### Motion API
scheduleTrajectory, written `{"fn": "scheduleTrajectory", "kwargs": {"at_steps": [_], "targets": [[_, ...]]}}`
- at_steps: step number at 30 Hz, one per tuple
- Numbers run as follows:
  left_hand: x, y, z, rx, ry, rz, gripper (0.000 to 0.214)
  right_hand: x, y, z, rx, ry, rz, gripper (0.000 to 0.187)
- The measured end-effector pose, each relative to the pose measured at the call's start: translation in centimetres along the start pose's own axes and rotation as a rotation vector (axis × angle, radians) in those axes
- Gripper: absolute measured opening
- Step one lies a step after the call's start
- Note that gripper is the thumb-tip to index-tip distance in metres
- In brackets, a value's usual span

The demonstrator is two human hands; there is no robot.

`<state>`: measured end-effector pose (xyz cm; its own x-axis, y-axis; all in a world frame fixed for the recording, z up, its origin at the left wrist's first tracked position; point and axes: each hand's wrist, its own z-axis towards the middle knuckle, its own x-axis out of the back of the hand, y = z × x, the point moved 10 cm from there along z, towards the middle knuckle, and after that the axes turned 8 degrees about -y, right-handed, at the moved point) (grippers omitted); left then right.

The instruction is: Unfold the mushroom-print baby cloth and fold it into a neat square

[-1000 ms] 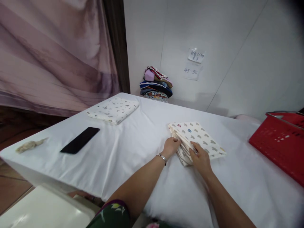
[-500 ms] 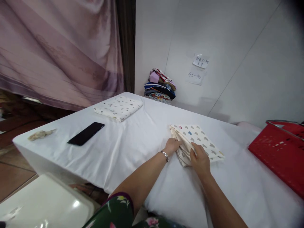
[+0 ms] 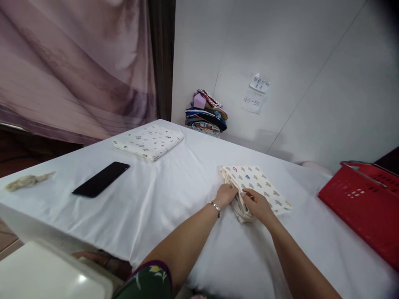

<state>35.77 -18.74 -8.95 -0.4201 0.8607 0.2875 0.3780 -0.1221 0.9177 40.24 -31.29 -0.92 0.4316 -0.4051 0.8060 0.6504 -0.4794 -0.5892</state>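
Note:
A folded cream cloth (image 3: pixel 260 182) with grey, cloud-like shapes lies on the white-covered table (image 3: pixel 174 207). Its near left side shows several loose layers. My left hand (image 3: pixel 226 196), with a silver bracelet at the wrist, is closed at those layers, its fingertips partly tucked among them. My right hand (image 3: pixel 255 203) pinches the edge of the upper layer close beside it. Further back on the left lies a second folded white cloth (image 3: pixel 151 141) with small dark prints, apart from both hands.
A black phone (image 3: pixel 101 179) and a beige scrap bundle (image 3: pixel 29 180) lie on the left of the table. A red basket (image 3: pixel 358 203) stands at the right edge. Stacked folded fabrics (image 3: pixel 207 112) sit by the wall behind. A white stool-like surface (image 3: pixel 46 274) is at lower left.
The view has shifted slightly. My right hand has moved up and left along the cloth's edge, closer to my left hand, and the gap between the layers has narrowed.

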Motion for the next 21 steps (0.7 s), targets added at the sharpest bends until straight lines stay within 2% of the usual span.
{"fn": "scheduleTrajectory", "kwargs": {"at_steps": [4, 8, 11, 15, 18, 21], "targets": [[0.1, 0.2, 0.1, -0.003, -0.001, 0.042, 0.017, 0.0, -0.5, 2.4, 0.013, -0.010, -0.070, 0.028], [0.2, 0.4, 0.0, -0.006, 0.004, 0.063, 0.018, -0.6, -0.7, 3.6, 0.033, -0.016, -0.084, 0.026], [0.2, 0.5, -0.1, -0.011, 0.000, 0.071, 0.018, 0.4, -0.6, 3.4, 0.015, 0.064, -0.078, 0.022], [0.2, 0.6, -0.2, -0.011, 0.005, 0.077, 0.018, 1.9, -1.7, 2.5, 0.002, 0.181, -0.316, 0.015], [0.3, 0.6, -0.2, -0.008, 0.012, 0.072, 0.017, 0.9, -2.7, 2.5, 0.021, 0.118, -0.444, 0.012], [0.3, 0.5, -0.2, 0.000, 0.015, 0.066, 0.017, 0.2, -2.6, 2.8, 0.029, 0.083, -0.359, 0.009]]}}
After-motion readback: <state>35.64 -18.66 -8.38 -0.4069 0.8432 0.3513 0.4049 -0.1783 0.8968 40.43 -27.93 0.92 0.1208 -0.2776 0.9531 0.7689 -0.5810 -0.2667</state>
